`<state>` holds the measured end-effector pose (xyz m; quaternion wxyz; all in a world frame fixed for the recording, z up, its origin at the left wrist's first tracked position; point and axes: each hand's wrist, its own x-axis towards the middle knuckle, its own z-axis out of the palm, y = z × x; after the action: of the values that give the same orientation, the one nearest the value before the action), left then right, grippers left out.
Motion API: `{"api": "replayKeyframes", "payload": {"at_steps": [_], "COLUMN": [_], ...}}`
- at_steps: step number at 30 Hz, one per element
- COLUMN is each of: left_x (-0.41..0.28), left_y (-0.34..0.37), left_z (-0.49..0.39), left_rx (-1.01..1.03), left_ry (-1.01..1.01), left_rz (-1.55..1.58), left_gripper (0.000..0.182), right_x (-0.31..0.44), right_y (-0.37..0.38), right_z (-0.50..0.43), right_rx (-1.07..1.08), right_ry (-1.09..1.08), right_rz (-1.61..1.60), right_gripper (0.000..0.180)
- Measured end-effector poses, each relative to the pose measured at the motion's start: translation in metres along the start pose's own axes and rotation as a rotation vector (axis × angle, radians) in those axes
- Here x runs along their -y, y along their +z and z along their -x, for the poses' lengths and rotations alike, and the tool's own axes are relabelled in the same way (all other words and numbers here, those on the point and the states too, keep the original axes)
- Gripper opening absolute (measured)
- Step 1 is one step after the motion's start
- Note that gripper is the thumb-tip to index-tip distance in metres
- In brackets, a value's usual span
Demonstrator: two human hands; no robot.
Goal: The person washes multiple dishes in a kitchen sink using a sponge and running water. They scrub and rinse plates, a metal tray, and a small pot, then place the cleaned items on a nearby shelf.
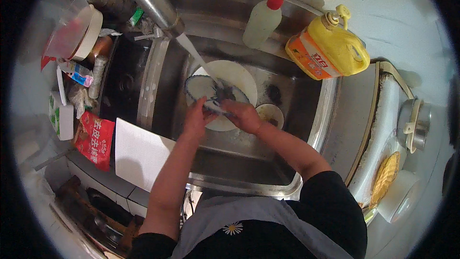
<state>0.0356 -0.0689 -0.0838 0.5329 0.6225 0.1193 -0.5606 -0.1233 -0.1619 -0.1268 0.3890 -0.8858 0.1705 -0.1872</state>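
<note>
My left hand (pixel 198 117) and my right hand (pixel 243 114) both grip a dark-rimmed plate (pixel 202 85) over the metal sink basin (pixel 222 153). Water from the faucet (pixel 168 18) runs onto the plate. Part of the plate is hidden by my fingers, and whether there is more than one dish in my hands cannot be told. Below it in the basin lies a large white round plate (pixel 242 70). A small white bowl (pixel 271 109) with dark residue sits to its right, close to my right hand.
Behind the basin stand a clear bottle with a red cap (pixel 262 23) and a yellow detergent jug (pixel 332 46). A white board (pixel 140 151) overlaps the sink's left front edge, beside a red food packet (pixel 95 138). Far right are a metal pot (pixel 426 124) and a yellow woven basket (pixel 385 180).
</note>
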Motion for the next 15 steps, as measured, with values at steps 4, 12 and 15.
{"api": "replayKeyframes", "payload": {"at_steps": [4,12,15], "left_x": [-0.038,-0.032,-0.041], "left_y": [0.002,-0.010,-0.004], "left_z": [-0.006,-0.031,-0.031], "left_rx": [0.162,0.086,0.379], "left_ry": [0.061,0.006,-0.171], "left_rz": [0.074,-0.431,-0.353], "left_gripper": [0.052,0.071,0.067], "right_x": [0.005,-0.037,-0.055], "right_y": [-0.029,-0.091,-0.098], "right_z": [-0.031,-0.029,-0.022], "right_rx": [-0.022,0.109,0.012], "right_ry": [0.497,0.881,1.034], "right_rz": [-0.317,-0.962,-0.955], "right_gripper": [0.043,0.054,0.058]}}
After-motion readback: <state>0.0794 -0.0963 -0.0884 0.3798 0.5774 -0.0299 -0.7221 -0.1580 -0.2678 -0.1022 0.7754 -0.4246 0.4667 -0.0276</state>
